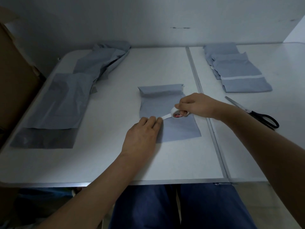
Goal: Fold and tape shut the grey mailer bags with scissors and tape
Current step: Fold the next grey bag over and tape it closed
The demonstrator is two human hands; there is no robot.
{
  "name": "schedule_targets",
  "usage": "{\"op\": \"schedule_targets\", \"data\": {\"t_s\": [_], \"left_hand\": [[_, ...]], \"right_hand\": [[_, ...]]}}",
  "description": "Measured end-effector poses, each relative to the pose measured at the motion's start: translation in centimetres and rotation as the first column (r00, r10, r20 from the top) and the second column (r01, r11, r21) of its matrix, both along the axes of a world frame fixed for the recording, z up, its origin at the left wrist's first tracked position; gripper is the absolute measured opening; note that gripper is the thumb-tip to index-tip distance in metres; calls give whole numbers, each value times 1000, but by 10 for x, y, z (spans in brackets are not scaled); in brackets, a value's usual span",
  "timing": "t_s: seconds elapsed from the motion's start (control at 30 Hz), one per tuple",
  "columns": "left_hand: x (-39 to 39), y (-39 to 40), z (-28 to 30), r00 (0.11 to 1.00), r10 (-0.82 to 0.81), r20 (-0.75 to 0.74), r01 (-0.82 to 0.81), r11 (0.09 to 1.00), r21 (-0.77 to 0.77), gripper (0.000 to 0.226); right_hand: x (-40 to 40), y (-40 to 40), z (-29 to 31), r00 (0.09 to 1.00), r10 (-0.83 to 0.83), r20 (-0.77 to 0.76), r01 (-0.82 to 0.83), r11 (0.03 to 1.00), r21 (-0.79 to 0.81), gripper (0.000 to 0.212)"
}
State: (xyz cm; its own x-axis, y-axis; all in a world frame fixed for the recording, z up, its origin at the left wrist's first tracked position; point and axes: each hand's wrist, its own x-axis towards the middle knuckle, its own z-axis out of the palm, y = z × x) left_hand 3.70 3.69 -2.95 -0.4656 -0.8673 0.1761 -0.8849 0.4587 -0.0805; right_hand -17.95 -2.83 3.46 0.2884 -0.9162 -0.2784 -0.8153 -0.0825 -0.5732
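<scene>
Your left hand (140, 134) lies flat with straight fingers (152, 120) together, pressing the free end of the white tape strip (165, 116) onto the grey plastic mailer bag (175, 129) at the middle of the white folding table (165, 162). Your right hand (196, 105) has its fingers curled round the small white roll of tape with a red label (177, 113), held just right of the left fingertips, with the strip stretched short between them.

The risk from here, as I judge it: pull the roll rightward faster than your left fingers hold, and the end lifts or drags the thin bag with it, leaving a crooked or wrinkled seal. The bag's far flap (160, 90) stands partly raised, so it may spring open if the tape does not bridge the fold. The black-handled scissors (257, 113) lie well apart to the right, so reaching for them means freeing a hand.

The bag looks flat; whether anything is in it cannot be told. The loose grey unsealed bags (66, 100) lie at the left, and a stack of folded, taped bags (237, 75) at the far right.
</scene>
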Motion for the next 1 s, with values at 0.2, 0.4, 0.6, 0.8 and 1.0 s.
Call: {"op": "schedule_targets", "data": {"t_s": [0.2, 0.4, 0.6, 0.8, 1.0], "left_hand": [[-11, 3, 8, 1000, 2, 17, -3, 998, 65, 66], [-17, 0, 10, 998, 21, 67, -28, 994, 107, 67], [-16, 1, 12, 994, 31, 101, -45, 990, 135, 69], [-15, 3, 13, 993, 38, 112, -54, 988, 147, 71], [-16, 4, 15, 993, 36, 113, -55, 984, 170, 72]], "right_hand": [[5, 1, -3, 998, -4, 55, 5, 1000, -17, 28], [11, 3, -21, 926, -139, 352, 109, 989, 102, 29], [2, -1, -22, 939, -129, 317, 129, 991, 21, 20], [-6, -4, -18, 963, -83, 256, 82, 996, 15, 15], [-13, -5, -13, 990, -21, 142, 25, 999, -27, 15]]}}
